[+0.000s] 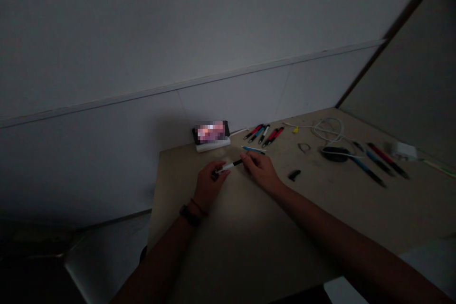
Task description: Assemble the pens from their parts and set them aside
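A white pen with black ends (228,166) is held between my two hands above the table. My left hand (208,183) is closed around its left end, fingers curled, with a dark part showing between them. The fingertips of my right hand (261,169) pinch the black right end. Just behind my right hand lie a blue pen part (251,149) and a thin white stick beside it. The room is dim, so fine detail of the pen is hard to make out.
A lit phone (212,132) leans on a white block (213,145) near the wall. Several red, blue and white pens (265,134) lie behind my right hand. Rightward are a small black object (294,175), a white cable (329,128), a black mouse-like object (335,154), more pens and a white adapter (403,151).
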Available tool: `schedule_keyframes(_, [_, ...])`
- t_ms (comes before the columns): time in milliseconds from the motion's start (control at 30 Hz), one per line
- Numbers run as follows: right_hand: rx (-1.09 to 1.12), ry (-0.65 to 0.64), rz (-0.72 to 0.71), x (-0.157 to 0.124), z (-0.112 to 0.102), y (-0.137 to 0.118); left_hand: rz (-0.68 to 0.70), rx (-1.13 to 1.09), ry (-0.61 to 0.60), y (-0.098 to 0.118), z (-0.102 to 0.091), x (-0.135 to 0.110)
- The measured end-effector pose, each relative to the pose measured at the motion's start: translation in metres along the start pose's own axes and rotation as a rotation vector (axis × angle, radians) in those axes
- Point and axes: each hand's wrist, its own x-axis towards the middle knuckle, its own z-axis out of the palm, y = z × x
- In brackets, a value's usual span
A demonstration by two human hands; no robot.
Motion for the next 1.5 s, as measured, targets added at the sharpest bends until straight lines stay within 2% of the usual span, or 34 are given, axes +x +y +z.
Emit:
schedule_keyframes(267, [0.059, 0.096, 0.011, -0.002, -0.003, -0.002, -0.087, -0.087, 0.003, -0.003, 0.002, 0.0])
schedule_keyframes(467, [0.145, 0.039, 0.042, -0.001, 0.0, -0.001, -0.111, -0.192, 0.012, -0.003, 0.002, 0.0])
schedule_keyframes(767, [0.242, -0.129, 0.135, 0.002, 0.005, 0.013, -0.163, -0.319, 0.017, 0.005, -0.004, 0.0])
schedule_keyframes(1000, [0.327, -0.126, 0.176, 0.005, 0.006, 0.013, -0.148, -0.365, -0.044, 0.007, -0.005, -0.001])
schedule_keyframes(1500, [0.34, -0.132, 0.184, 0.005, 0.007, 0.019, -0.154, -0.381, -0.086, 0.003, -0.004, -0.004])
